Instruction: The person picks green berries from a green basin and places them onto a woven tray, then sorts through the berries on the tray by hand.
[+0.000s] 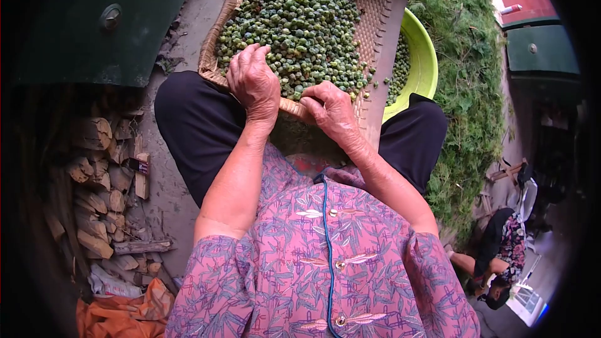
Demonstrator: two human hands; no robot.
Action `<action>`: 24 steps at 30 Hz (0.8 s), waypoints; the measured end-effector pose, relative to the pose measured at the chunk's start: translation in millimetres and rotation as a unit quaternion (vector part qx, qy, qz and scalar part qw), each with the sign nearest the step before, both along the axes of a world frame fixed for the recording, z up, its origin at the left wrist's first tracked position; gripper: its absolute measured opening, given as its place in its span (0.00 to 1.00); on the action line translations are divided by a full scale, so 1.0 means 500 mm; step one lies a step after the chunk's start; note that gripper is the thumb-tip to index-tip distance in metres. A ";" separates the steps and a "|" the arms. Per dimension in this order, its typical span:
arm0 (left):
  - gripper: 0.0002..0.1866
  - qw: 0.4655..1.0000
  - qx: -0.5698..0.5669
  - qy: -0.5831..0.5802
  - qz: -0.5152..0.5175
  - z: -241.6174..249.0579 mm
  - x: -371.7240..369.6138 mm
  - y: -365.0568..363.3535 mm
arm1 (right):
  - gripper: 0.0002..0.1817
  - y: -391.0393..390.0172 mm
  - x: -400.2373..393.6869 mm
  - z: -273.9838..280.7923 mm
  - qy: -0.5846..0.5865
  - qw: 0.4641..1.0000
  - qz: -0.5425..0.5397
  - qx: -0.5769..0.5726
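Note:
A woven bamboo basket [369, 34], flat and open at one end, rests across my lap. Heaped in it are many small round green fruits [300, 25], some of them darker. My left hand [255, 82] is over the near left edge of the heap, its fingers bent and drawn together at the fruits; whatever they hold is hidden. Close to the near rim, my right hand [330, 111] has its fingers curled and its thumb against the forefinger. Anything in that pinch is too small to make out. A few loose fruits lie by the basket's right side.
Partly behind the basket, a lime-green basin [422, 56] holds more green fruits. Cut green foliage [463, 100] is piled along the right. Split firewood [97, 200] is stacked at left, above an orange cloth [128, 313]. Another person [501, 250] bends down at far right.

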State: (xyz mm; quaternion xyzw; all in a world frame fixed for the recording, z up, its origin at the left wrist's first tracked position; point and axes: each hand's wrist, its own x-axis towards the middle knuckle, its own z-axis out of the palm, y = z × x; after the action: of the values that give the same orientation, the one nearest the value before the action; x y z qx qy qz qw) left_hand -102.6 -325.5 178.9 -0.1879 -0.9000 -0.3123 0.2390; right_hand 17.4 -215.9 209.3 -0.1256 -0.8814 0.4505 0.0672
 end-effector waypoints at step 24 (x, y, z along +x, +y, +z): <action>0.14 0.926 -0.013 -0.162 -0.341 0.039 0.027 0.000 | 0.08 0.053 -0.006 -0.024 0.017 0.967 -0.122 -0.222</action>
State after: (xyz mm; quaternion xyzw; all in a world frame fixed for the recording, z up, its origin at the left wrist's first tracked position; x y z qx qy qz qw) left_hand -88.9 -325.5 198.4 -0.4335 -0.8120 -0.3894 -0.0336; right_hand 14.4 -189.2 197.5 -0.2363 -0.7363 0.6249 0.1069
